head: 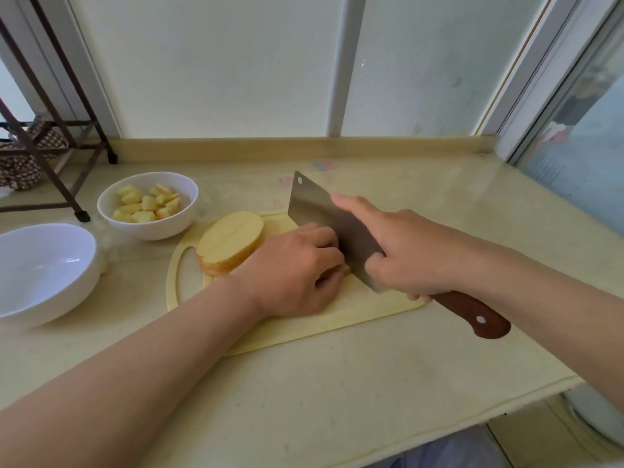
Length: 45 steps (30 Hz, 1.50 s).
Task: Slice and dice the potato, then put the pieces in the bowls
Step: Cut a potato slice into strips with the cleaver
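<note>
- The right hand (398, 255) grips the cleaver (324, 214) where blade meets the brown handle. Its index finger lies straight along the flat of the blade.
- The blade stands on edge, just left of the right hand and against the left hand's knuckles.
- The left hand (293, 268) has its fingers curled down onto a piece (346, 269) of potato. Only a sliver of the piece shows at the fingertips beside the blade.
- The potato (233, 243), a big chunk with its cut face up, sits just left of the left hand, touching its back.
- Both hands work over the board (304, 332), which lies on the counter (304, 400).
- A bowl (152, 229) stands beyond and left of the left hand, just off the board, and holds dice (145, 204).
- A second bowl (44, 268) with nothing visible in it stands well left of the left hand, nearer the person.
- A rack (50, 130) stands far left, behind the bowls.
</note>
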Tool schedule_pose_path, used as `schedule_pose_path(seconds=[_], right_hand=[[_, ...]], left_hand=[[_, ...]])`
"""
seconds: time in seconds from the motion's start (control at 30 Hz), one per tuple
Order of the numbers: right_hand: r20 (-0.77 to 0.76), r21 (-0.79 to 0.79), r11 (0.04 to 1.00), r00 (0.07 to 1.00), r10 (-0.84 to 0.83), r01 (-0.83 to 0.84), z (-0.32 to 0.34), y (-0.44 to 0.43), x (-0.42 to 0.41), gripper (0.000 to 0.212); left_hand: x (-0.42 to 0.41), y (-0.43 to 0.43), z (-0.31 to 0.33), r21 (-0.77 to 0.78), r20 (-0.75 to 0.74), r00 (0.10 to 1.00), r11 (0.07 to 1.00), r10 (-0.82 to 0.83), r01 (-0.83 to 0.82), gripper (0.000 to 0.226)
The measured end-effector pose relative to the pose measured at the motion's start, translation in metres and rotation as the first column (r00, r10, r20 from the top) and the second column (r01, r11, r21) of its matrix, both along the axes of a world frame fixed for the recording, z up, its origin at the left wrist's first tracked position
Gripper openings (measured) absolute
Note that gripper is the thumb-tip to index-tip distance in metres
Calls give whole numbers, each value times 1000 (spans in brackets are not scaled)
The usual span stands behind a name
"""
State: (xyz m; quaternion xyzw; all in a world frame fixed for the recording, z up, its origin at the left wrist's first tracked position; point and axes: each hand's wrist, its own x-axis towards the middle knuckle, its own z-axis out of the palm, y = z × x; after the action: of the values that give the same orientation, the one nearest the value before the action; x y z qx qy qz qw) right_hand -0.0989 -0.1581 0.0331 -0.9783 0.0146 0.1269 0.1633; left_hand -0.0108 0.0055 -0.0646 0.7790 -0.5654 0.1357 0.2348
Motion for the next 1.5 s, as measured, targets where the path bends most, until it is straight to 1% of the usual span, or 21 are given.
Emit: schedule_pose_path(seconds=[0.13, 0.33, 0.57, 0.67, 0.77, 0.87, 1.07, 1.33, 1.5], right_hand=[[35, -7, 1000, 999, 21, -20, -4, 9, 18, 93], [44, 31, 999, 999, -20, 19, -6, 7, 15, 93], [37, 70, 997, 999, -29, 26, -5, 4, 14, 91], [33, 96, 995, 999, -37, 34, -5, 3, 13, 91], [40, 134, 990, 998, -52, 46, -5, 2, 12, 92], [52, 163, 985, 997, -62, 53, -3, 1, 9, 92], [91, 152, 987, 994, -60, 46, 9, -2, 5, 93], [40, 108, 994, 999, -16, 11, 8, 9, -1, 93], [27, 34, 999, 1000, 15, -16, 11, 9, -9, 94]], left_hand=[[1, 1, 0, 3, -10, 1000, 1000, -11, 11, 25], [-3, 2, 4, -17, 4, 1000, 1000, -15, 15, 21], [-4, 10, 14, 83, 56, 997, 995, -55, 51, 24], [-8, 15, 8, 38, 68, 998, 999, -18, 16, 22], [-9, 18, 4, -28, 45, 999, 1000, 2, 0, 19], [-8, 20, 1, -40, 27, 1000, 999, -5, 6, 19], [-6, 20, -2, -56, 3, 1000, 998, 11, -10, 19], [-7, 20, 1, -44, 10, 1000, 999, -7, 7, 20], [-6, 20, 0, -44, 12, 1000, 999, -8, 8, 21]])
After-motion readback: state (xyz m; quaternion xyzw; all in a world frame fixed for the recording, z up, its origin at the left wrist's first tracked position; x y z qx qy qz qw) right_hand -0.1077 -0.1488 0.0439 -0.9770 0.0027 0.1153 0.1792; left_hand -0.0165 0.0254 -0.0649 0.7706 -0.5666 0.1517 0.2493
